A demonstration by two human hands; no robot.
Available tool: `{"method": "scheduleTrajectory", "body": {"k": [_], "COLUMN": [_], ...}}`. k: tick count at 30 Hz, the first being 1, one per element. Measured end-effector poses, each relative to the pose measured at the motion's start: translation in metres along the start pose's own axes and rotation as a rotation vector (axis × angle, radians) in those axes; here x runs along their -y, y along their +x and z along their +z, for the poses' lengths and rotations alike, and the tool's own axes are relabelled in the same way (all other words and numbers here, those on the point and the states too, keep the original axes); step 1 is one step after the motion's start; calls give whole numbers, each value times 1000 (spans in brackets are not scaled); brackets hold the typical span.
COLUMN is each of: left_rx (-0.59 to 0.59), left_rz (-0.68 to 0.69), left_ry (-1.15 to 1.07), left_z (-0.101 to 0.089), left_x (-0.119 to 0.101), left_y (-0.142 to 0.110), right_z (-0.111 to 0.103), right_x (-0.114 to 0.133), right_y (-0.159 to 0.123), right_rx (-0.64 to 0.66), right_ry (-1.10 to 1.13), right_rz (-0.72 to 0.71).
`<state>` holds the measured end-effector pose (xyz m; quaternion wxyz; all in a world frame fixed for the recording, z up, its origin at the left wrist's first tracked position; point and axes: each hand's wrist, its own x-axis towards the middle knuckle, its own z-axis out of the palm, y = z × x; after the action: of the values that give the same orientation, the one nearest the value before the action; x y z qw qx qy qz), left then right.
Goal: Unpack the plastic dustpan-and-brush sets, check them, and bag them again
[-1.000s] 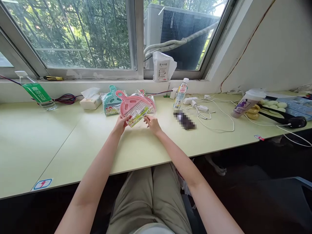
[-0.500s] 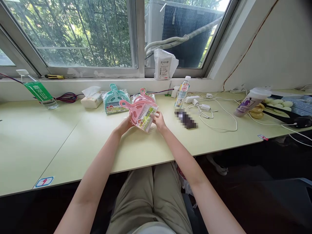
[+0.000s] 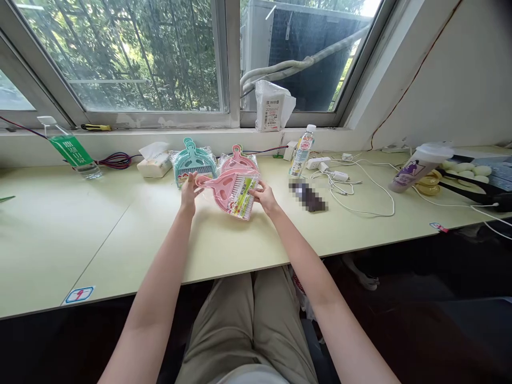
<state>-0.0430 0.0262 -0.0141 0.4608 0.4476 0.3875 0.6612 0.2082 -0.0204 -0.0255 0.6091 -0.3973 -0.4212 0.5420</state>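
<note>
A pink dustpan and brush set (image 3: 224,188) in clear wrapping, with a green and white label, is held tilted just above the table, its handle pointing left. My left hand (image 3: 189,194) is at the handle's end, with thumb and fingers on either side of it. At the other end, my right hand (image 3: 264,196) grips the wrapped, labelled edge between thumb and fingers. Behind it lies a second pink dustpan set (image 3: 238,153), partly covered. Just left of that, a wrapped teal dustpan set (image 3: 194,160) rests on the table, close behind my left hand.
A tissue pack (image 3: 154,162) and a green-labelled bottle (image 3: 74,152) stand at the back left of the table (image 3: 132,250). To the right are a drink bottle (image 3: 303,152), a blurred dark object (image 3: 309,196), white cables (image 3: 340,176) and a lidded cup (image 3: 418,168).
My left hand has moved from the lower left side of the held pink set out to its handle end. The set has turned so its handle lies lower; my right hand keeps its grip.
</note>
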Motion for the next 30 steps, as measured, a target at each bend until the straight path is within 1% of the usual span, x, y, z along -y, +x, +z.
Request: {"method": "scheduleTrajectory", "body": {"k": [2, 3, 6, 7, 8, 9, 10, 11, 14, 16, 17, 18, 19, 20, 21, 22, 23, 24, 25, 26, 27, 28, 30], "left_rx": [18, 46, 119, 119, 94, 44, -35, -142, -554, -784, -858, -893, -878, -807, -680, -498, -289, -88, 67, 173, 240, 259, 207], "left_rz": [88, 89, -10, -39, -49, -43, -33, -29, -27, 3, 51, 121, 205, 287, 350, 366, 302, 189, 78, -14, -95, -148, -160], "left_ry": [144, 222, 394, 420, 434, 451, 478, 520, 687, 784, 823, 852, 863, 845, 790, 697, 566, 431, 319, 236, 178, 140, 92], "left_z": [-3, -3, -1, -1, -2, -5, -11, -18, -43, -54, -54, -51, -44, -34, -22, -8, 5, 18, 30, 39, 45, 49, 50], "left_x": [-7, -9, -7, -6, -5, -4, -4, -5, -13, -19, -20, -21, -21, -20, -18, -15, -11, -7, -2, 2, 6, 10, 16], "left_y": [-4, -5, -8, -8, -6, -4, -1, 1, 6, 5, 3, 0, -3, -7, -11, -16, -20, -25, -29, -33, -36, -38, -39], "right_z": [-1, 0, 3, 4, 4, 3, 1, -1, -8, -11, -12, -12, -11, -10, -8, -6, -4, -3, -1, 0, 0, -1, -6], "right_x": [1, 1, 1, 1, 2, 2, 3, 4, 5, 4, 3, 3, 2, 2, 1, 1, 0, 0, -1, -1, -1, -1, 0], "right_y": [-1, -2, -4, -5, -5, -4, -3, -2, 2, 5, 5, 6, 5, 4, 3, 2, 1, 0, 0, 1, 2, 3, 8], "right_rx": [53, 84, 148, 157, 160, 160, 154, 132, -19, -124, -158, -175, -182, -181, -171, -155, -134, -112, -90, -73, -64, -70, -150], "right_ry": [-52, -76, -118, -122, -121, -118, -112, -101, -41, 21, 54, 88, 120, 148, 167, 177, 177, 172, 164, 157, 149, 140, 95], "right_rz": [32, 53, 100, 105, 103, 98, 88, 77, 29, 4, -4, -9, -14, -18, -22, -23, -19, -10, 2, 19, 44, 71, 116]}}
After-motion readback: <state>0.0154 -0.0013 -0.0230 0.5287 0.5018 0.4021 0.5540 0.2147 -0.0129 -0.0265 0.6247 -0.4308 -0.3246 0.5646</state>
